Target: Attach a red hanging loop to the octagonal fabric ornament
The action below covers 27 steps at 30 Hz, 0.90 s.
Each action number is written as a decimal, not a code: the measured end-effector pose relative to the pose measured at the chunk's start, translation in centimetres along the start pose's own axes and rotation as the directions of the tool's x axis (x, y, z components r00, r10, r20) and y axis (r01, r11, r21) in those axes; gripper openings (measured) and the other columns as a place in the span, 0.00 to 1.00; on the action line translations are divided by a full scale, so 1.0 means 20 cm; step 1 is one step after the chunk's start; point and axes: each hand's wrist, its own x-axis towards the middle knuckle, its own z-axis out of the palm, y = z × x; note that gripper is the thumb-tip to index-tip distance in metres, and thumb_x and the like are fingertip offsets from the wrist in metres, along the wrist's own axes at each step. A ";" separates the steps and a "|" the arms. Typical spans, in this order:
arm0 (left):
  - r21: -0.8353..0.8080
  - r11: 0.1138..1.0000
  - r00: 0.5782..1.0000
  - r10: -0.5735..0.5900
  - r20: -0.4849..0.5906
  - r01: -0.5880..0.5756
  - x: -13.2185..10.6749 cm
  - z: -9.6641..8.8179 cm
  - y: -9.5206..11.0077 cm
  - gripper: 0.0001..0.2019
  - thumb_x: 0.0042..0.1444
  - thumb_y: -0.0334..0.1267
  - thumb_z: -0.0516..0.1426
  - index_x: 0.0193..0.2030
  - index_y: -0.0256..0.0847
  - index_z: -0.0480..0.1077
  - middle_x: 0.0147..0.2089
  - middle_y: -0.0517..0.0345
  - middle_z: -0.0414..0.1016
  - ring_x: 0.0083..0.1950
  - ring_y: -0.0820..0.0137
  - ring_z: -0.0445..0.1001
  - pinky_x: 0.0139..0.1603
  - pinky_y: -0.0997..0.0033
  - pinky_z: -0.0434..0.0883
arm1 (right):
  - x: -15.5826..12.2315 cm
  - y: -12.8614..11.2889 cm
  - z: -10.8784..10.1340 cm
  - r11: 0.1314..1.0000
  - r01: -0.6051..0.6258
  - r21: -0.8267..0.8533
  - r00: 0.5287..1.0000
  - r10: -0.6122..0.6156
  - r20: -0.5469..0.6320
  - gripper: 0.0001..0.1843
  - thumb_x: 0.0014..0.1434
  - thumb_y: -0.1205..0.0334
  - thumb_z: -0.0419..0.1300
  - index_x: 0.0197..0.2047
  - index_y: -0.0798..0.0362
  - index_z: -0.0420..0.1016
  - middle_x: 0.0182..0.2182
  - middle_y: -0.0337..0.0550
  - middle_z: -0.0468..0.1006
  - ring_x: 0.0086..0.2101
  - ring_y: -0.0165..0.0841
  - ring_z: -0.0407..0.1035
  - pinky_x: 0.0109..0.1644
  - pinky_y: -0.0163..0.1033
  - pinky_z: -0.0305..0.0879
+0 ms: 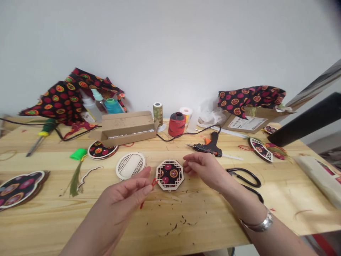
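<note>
An octagonal wooden ornament (169, 175) with a lattice border and dark patterned fabric in its middle lies on the table between my hands. My left hand (133, 192) is closed in a pinch on a thin red cord (154, 182), beside the ornament's left edge. Part of the cord hangs below the fingers. My right hand (201, 169), with a silver bracelet at the wrist, is at the ornament's right edge. Its fingers are loosely curled and a little apart, and no object shows in them. A round wooden lattice frame (131, 165) lies behind my left hand.
A black glue gun (209, 147) and black-handled scissors (246, 181) lie on the right. Behind stand a cardboard box (128, 126), a red thread spool (177, 124) and a green one (157, 114). A green tassel (76, 177) and a screwdriver (42, 137) lie left.
</note>
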 end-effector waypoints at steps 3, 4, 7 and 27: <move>-0.197 0.976 0.994 -0.085 0.071 0.097 -0.02 0.01 0.02 0.08 0.50 0.43 0.60 0.32 0.44 0.78 0.61 0.54 0.68 0.66 0.58 0.54 0.65 0.53 0.47 | 0.01 0.01 0.01 0.999 -0.019 0.028 1.000 0.019 -0.003 0.14 0.55 0.73 0.51 0.44 0.60 0.73 0.34 0.48 0.81 0.31 0.30 0.75 0.35 0.35 0.72; -0.219 0.970 0.993 -0.094 0.072 0.108 -0.02 0.02 0.03 0.07 0.49 0.42 0.60 0.32 0.43 0.78 0.60 0.53 0.68 0.66 0.58 0.54 0.66 0.54 0.46 | 0.01 0.01 0.02 0.999 -0.020 0.029 1.000 0.021 -0.004 0.14 0.55 0.73 0.51 0.43 0.60 0.73 0.34 0.48 0.81 0.31 0.30 0.75 0.35 0.35 0.72; -0.259 0.959 0.991 -0.097 0.095 0.118 -0.02 0.05 0.06 0.07 0.49 0.41 0.61 0.32 0.42 0.78 0.58 0.52 0.70 0.65 0.57 0.55 0.65 0.55 0.46 | 0.02 0.03 0.03 1.000 -0.015 0.019 1.000 0.016 -0.008 0.14 0.55 0.72 0.51 0.43 0.60 0.74 0.35 0.48 0.81 0.30 0.30 0.75 0.35 0.36 0.73; 0.258 0.959 0.993 0.104 0.049 -0.113 -0.04 0.03 0.02 0.11 0.54 0.45 0.55 0.29 0.45 0.75 0.64 0.54 0.63 0.66 0.51 0.53 0.60 0.42 0.54 | -0.03 -0.01 0.04 0.918 0.216 -0.332 0.959 -0.264 -0.106 0.14 0.53 0.66 0.59 0.44 0.56 0.76 0.38 0.49 0.80 0.39 0.38 0.73 0.46 0.45 0.68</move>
